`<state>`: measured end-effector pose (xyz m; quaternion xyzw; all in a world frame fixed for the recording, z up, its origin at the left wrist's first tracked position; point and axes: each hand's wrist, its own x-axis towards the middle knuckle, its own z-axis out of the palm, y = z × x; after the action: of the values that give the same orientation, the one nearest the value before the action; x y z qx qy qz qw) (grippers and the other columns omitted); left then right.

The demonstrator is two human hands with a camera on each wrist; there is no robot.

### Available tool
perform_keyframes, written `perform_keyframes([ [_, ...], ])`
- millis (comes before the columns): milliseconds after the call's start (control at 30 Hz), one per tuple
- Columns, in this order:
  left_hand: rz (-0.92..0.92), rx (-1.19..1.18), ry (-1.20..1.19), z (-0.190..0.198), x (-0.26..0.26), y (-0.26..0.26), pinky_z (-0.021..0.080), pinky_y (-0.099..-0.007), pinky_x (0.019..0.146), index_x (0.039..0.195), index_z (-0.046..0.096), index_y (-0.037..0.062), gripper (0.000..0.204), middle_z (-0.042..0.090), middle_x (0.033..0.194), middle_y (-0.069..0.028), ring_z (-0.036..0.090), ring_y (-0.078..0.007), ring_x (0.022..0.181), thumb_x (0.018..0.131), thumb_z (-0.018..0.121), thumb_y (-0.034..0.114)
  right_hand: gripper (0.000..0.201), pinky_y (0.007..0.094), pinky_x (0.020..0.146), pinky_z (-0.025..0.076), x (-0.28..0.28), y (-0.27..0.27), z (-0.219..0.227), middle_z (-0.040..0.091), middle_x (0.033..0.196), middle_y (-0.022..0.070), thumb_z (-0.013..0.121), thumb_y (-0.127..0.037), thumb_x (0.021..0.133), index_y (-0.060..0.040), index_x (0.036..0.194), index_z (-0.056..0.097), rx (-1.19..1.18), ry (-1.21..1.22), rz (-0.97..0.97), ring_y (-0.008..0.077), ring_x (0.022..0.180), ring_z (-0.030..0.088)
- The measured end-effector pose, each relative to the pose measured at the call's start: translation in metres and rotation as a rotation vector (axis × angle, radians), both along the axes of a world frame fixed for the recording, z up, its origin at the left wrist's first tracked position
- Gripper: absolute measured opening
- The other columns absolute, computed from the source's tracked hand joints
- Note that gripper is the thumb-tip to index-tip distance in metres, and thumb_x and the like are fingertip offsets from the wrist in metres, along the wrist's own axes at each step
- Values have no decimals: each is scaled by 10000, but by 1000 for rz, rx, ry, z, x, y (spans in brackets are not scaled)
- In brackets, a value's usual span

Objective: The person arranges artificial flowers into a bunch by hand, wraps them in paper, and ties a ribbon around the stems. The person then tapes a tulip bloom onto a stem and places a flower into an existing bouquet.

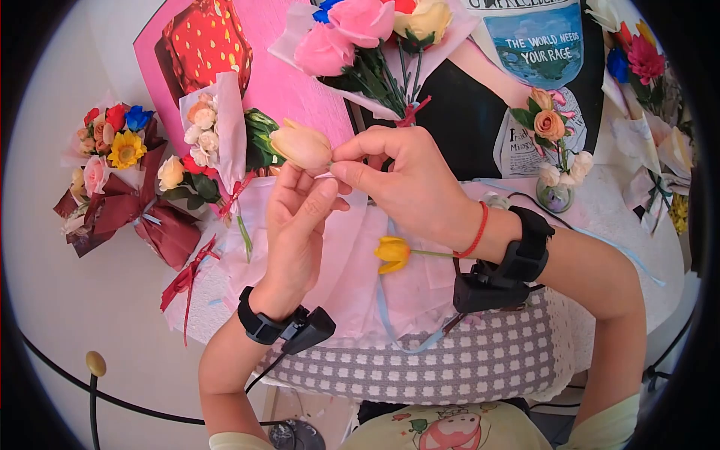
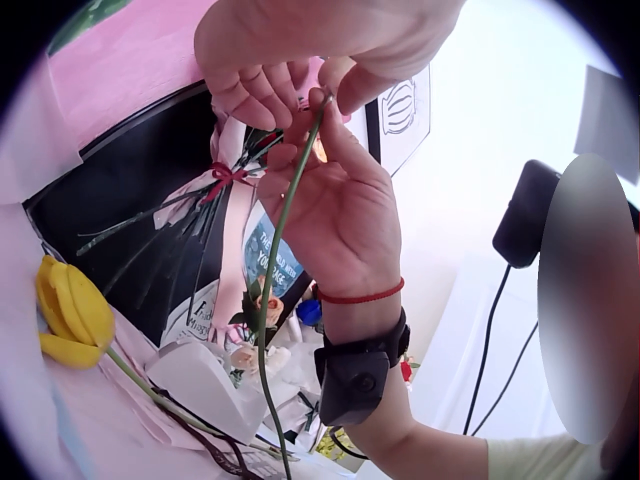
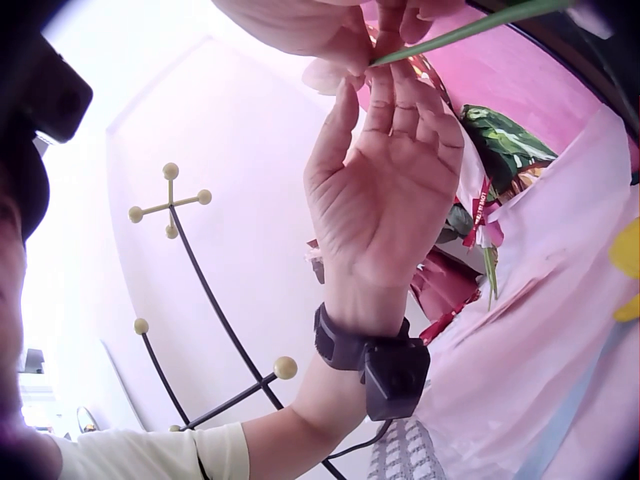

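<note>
A cream tulip head (image 1: pixel 300 145) is held up above the table, resting at the fingers of my left hand (image 1: pixel 296 217), whose thumb pinches near its base. From the right, my right hand (image 1: pixel 412 184) pinches the same spot with thumb and index finger, so the fingertips of both hands meet. In the left wrist view a long green stem (image 2: pixel 276 240) runs down from the fingertips, its upper end partly hidden. The right wrist view shows the stem (image 3: pixel 470 35) beside the left hand (image 3: pixel 385 190). Whether stem and flower are joined is hidden.
A yellow tulip (image 1: pixel 392 253) lies on pink wrapping paper (image 1: pixel 349 270) below the hands. Wrapped bouquets stand at left, including one in dark red paper (image 1: pixel 169 232). Pink roses (image 1: pixel 360 22) lie behind; a small glass vase (image 1: pixel 555 196) holds roses at right.
</note>
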<state>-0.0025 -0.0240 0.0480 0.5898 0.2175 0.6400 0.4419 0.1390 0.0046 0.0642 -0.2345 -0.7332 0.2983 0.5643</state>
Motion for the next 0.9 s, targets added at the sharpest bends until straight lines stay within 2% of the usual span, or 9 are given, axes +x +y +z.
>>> perform_keyframes([
  [133,96,80,92,-1,-7,5,410,-224,695,1102,496,25,297,566,945,-23,524,-85,830,837,571,137,176,283,582,464,0,2,0,634,669,93,584,-118,724,-14,844,658,4,-32,11,151,581,581],
  [367,188,126,116,0,-10,12,424,-233,728,1041,537,9,240,586,941,-29,532,-86,825,825,589,98,174,283,578,457,-5,7,-6,636,679,97,578,-121,731,-18,845,659,21,-2,57,155,579,581],
  [467,177,183,143,-2,-14,15,429,-235,752,1040,541,1,235,592,945,-38,539,-92,856,820,588,72,179,283,567,449,-5,6,-6,632,664,98,585,-130,738,-7,846,659,8,-21,47,144,583,577],
  [567,274,213,139,1,-12,15,431,-233,761,1034,548,1,234,598,943,-49,545,-95,870,816,594,71,171,257,543,433,-2,6,-9,612,620,80,584,-133,754,12,816,650,-83,23,90,105,575,559],
  [633,296,232,228,2,-19,16,435,-252,767,1095,526,9,286,580,960,-46,536,-102,882,844,568,140,145,181,504,401,3,5,-11,589,662,33,556,-120,836,6,848,626,-219,-56,303,36,575,513],
  [767,226,141,108,5,-21,18,434,-239,766,1079,536,-5,272,592,991,-66,550,-102,877,829,578,95,165,179,467,393,12,0,-11,573,633,21,545,-140,847,10,847,611,-337,-145,292,39,524,500],
  [833,164,81,83,4,-20,19,437,-246,767,1111,524,-7,304,593,986,-72,555,-105,867,840,566,123,173,184,457,400,12,1,-10,574,636,22,533,-141,855,15,834,604,-227,-212,200,52,496,497],
  [900,131,56,83,3,-15,18,439,-248,768,1115,522,-7,305,593,985,-76,557,-106,861,847,558,132,173,184,453,402,11,1,-10,573,634,22,529,-138,855,17,828,601,-215,-199,191,52,495,499],
])
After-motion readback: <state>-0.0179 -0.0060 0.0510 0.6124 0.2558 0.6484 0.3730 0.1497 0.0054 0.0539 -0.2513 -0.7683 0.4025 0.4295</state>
